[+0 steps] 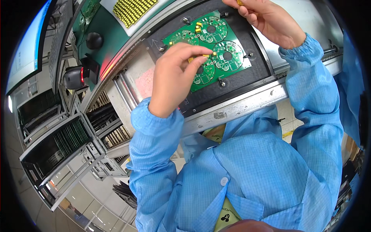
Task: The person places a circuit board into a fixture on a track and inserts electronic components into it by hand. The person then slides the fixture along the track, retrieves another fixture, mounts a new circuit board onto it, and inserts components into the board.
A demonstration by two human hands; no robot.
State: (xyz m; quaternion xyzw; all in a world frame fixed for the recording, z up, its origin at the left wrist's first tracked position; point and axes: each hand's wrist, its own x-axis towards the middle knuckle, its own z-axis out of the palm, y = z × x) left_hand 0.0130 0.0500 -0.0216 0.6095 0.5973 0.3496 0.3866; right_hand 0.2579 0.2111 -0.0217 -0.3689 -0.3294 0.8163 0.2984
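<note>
A green circuit board panel with several round sections lies in a black fixture, held by small clamps at its edges. My left hand is over the board's left part, thumb and forefinger closed on a small yellow component just above or touching the board; I cannot tell which. Other yellow components stand on the far section. Beyond the board's far right corner, my right hand is raised, its fingertips pinched around a yellow part, partly cut off by the picture's top edge.
Rows of yellow components sit on a white tray on the green mat at far left. Near them are a black mouse and a dark device with a red light. A metal rail runs along the near side. Board racks stand left.
</note>
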